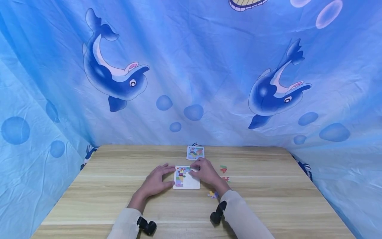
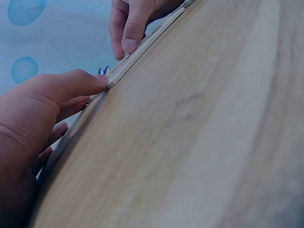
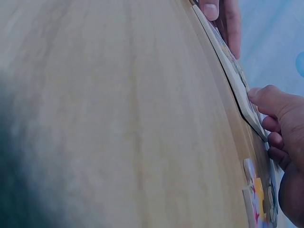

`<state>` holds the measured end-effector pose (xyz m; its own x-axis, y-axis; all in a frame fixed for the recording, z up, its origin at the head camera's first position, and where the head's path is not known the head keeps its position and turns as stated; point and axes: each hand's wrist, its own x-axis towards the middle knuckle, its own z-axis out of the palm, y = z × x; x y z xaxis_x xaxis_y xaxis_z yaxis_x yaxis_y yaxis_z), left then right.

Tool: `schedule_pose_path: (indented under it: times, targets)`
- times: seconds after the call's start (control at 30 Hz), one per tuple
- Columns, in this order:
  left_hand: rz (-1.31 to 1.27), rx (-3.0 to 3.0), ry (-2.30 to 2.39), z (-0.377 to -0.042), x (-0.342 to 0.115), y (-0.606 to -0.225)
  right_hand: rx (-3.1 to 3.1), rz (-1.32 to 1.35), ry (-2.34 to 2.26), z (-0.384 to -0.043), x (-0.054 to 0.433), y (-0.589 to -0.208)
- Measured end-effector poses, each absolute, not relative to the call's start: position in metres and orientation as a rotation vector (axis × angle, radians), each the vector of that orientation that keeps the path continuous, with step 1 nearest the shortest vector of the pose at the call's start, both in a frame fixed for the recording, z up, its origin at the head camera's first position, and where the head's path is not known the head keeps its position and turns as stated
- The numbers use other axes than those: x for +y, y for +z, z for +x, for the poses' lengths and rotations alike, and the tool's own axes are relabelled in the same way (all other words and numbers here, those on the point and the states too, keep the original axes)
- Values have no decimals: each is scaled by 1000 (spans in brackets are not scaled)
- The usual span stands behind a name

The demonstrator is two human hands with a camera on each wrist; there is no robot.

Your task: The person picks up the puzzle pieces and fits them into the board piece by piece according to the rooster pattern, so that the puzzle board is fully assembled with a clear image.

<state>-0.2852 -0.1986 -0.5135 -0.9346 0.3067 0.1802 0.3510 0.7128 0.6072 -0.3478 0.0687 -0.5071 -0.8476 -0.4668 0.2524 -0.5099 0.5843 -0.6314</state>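
A white puzzle board (image 1: 191, 183) lies flat on the table, with joined colourful pieces (image 1: 179, 179) along its left side and top. My left hand (image 1: 156, 180) is at the board's left side, fingers extended to its upper corner and thumb touching the lower edge. Over the upper right part, my right hand (image 1: 206, 172) pinches a puzzle piece (image 1: 190, 171) between thumb and fingers, by the end of the top row. That piece is mostly hidden by the fingertips. In the right wrist view, the right thumb (image 3: 263, 99) is down at the board's edge.
A picture card (image 1: 195, 152) lies behind the board. Loose red and green puzzle pieces (image 1: 223, 169) lie right of the right hand, and a yellow and purple cluster (image 1: 213, 194) sits near the right wrist. A blue dolphin-print curtain (image 1: 191, 73) hangs behind the wooden table (image 1: 259, 166).
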Motion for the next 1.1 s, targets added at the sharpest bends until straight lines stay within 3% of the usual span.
schedule_pose_path:
  times: [1.1]
  targets:
    - [-542, -2843, -1040, -285, -200, -514, -2691, 813, 1205, -348, 52, -507]
